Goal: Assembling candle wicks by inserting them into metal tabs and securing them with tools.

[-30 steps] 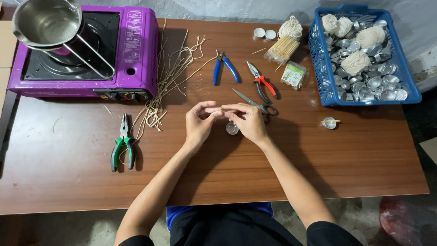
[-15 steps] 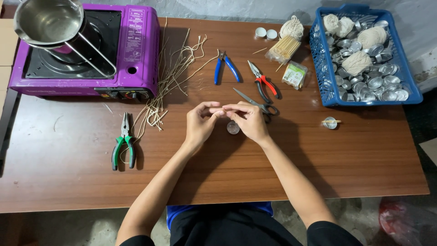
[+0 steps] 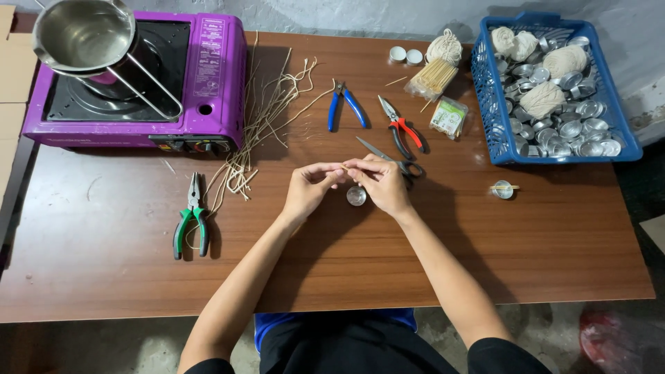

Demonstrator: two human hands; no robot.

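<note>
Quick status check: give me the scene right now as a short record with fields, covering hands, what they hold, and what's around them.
left hand: fingertips pinching a thin pale stick
right hand: fingertips on the same stick
below hands: small round silver metal cup on brown wooden table
left side: green-handled pliers, purple portable stove
right side: blue plastic basket, second small cup with stick across it

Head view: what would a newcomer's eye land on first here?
Probably the purple stove at the table's far left, a steel pot on it. Then the blue basket of small metal cups far right. At centre, the left hand and right hand pinch something thin above a small metal cup.
</note>
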